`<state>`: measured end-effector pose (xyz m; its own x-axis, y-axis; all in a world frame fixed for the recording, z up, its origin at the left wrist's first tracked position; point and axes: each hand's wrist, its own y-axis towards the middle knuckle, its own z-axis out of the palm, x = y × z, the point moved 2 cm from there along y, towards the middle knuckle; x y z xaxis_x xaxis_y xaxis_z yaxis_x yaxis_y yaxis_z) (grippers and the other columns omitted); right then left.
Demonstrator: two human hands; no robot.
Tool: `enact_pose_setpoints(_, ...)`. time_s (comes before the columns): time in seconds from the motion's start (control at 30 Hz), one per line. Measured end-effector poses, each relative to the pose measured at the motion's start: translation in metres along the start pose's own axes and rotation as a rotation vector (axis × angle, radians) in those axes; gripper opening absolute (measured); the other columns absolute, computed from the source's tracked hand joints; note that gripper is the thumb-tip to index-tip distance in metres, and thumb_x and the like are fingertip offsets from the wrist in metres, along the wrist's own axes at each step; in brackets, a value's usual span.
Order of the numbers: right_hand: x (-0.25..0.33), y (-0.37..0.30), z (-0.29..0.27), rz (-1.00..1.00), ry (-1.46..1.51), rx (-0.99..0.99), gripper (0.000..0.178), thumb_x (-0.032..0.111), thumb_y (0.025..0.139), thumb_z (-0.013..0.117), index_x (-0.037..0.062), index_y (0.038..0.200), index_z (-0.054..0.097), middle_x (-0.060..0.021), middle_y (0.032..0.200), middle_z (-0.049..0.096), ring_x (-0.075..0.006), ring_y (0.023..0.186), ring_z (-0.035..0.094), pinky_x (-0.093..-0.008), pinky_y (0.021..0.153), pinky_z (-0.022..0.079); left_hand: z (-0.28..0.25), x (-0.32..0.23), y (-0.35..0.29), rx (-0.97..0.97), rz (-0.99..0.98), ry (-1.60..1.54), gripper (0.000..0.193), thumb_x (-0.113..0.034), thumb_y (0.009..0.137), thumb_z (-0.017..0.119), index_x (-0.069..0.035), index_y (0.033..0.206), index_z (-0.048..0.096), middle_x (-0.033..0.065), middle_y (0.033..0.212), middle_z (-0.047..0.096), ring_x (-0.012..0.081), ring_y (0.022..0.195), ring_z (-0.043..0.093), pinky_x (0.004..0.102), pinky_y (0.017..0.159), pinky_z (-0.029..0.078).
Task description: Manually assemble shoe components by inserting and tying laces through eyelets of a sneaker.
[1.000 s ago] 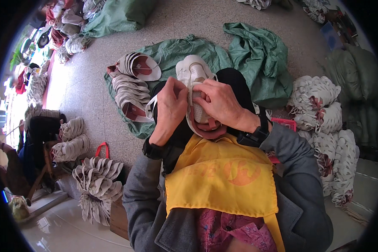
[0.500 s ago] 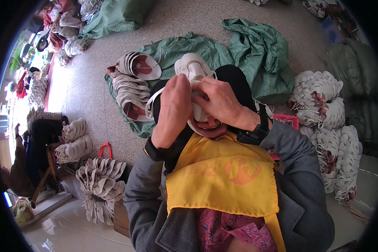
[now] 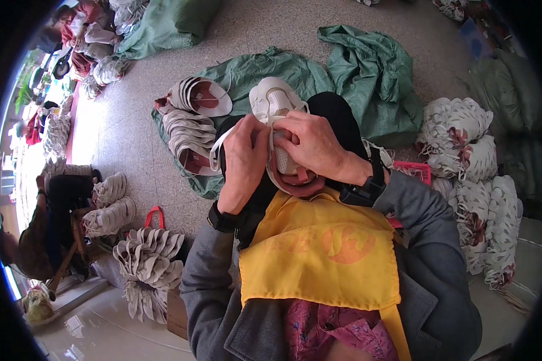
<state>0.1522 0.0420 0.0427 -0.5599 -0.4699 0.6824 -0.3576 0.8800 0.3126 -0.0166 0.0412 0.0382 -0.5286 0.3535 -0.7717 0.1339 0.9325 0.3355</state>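
Observation:
A white shoe upper (image 3: 266,91) with a mesh tongue and pinkish lining rests on my lap, toe pointing away from me. My left hand (image 3: 243,157) pinches a flat white shoelace (image 3: 217,150) at the upper's left side, and the lace loops out past the wrist. My right hand (image 3: 314,145) lies across the opening, its thumb and fingertips closed on the upper's edge by the eyelets. The fingers hide whether lace is in that grip too. A yellow apron (image 3: 319,253) covers my front just below the heel.
Nested shoe uppers (image 3: 190,129) lie to the left on a green woven sack (image 3: 247,63). Another crumpled green sack (image 3: 373,84) is at the right. Bundled uppers (image 3: 457,138) are piled beside a pink basket (image 3: 412,169). More bundles (image 3: 147,256) stand at lower left. A person (image 3: 81,24) sits far left.
My left hand has drawn slightly down and left from the shoe's middle, and its thumb and fingertips now show in a pinch. My right hand has barely moved.

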Motion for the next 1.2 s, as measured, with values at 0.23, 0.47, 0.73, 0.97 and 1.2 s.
enact_pose_setpoints(0.23, -0.004, 0.0, 0.0, -0.031, 0.075, -0.051, 0.012, 0.004, 0.084, 0.064, 0.0022, 0.095, 0.069, -0.0161, 0.088, 0.065, -0.04, 0.083, 0.067, -0.0471, 0.071, 0.054, 0.002, -0.011, -0.005, 0.052, 0.024, 0.033, 0.014, -0.001, 0.085, 0.066, 0.002, 0.093, 0.055, 0.0162, 0.079, 0.06, 0.0287, 0.069, 0.063, 0.0397, 0.064, 0.049)
enact_pose_setpoints(0.47, -0.002, 0.0, 0.001, -0.039, 0.044, -0.063, 0.01, 0.006, 0.085, 0.065, 0.0023, 0.093, 0.069, -0.0153, 0.088, 0.065, -0.0392, 0.081, 0.067, -0.0457, 0.07, 0.054, 0.014, -0.009, -0.009, -0.019, 0.105, 0.115, 0.015, 0.003, 0.084, 0.06, 0.002, 0.097, 0.051, 0.0215, 0.087, 0.057, 0.0433, 0.08, 0.058, 0.0485, 0.068, 0.046)
enact_pose_setpoints(0.73, -0.008, 0.005, 0.01, -0.069, -0.104, -0.075, 0.008, 0.012, 0.086, 0.067, 0.0048, 0.085, 0.065, -0.0131, 0.085, 0.064, -0.0372, 0.077, 0.068, -0.0459, 0.066, 0.055, 0.014, -0.008, -0.009, -0.009, 0.08, 0.085, 0.015, 0.003, 0.085, 0.058, 0.0, 0.097, 0.049, 0.0204, 0.087, 0.054, 0.0425, 0.081, 0.057, 0.0509, 0.07, 0.046)
enact_pose_setpoints(0.97, 0.026, 0.002, -0.067, 0.01, 0.188, 0.035, 0.006, 0.002, 0.084, 0.067, -0.0009, 0.08, 0.064, -0.0087, 0.07, 0.062, -0.0192, 0.061, 0.06, -0.0309, 0.058, 0.047, 0.017, -0.008, -0.013, -0.04, 0.016, 0.077, 0.015, 0.003, 0.084, 0.059, 0.0, 0.094, 0.048, 0.0182, 0.083, 0.052, 0.0396, 0.077, 0.055, 0.0483, 0.066, 0.044)
enact_pose_setpoints(1.2, 0.037, -0.011, -0.115, 0.25, 0.525, 0.174, 0.012, 0.008, 0.095, 0.066, 0.0001, 0.087, 0.064, 0.005, 0.076, 0.058, -0.0015, 0.074, 0.052, -0.0209, 0.064, 0.044, 0.011, -0.014, -0.005, -0.025, 0.105, 0.01, 0.011, 0.004, 0.088, 0.06, 0.0, 0.096, 0.053, 0.0143, 0.083, 0.055, 0.0321, 0.079, 0.061, 0.0413, 0.067, 0.047)
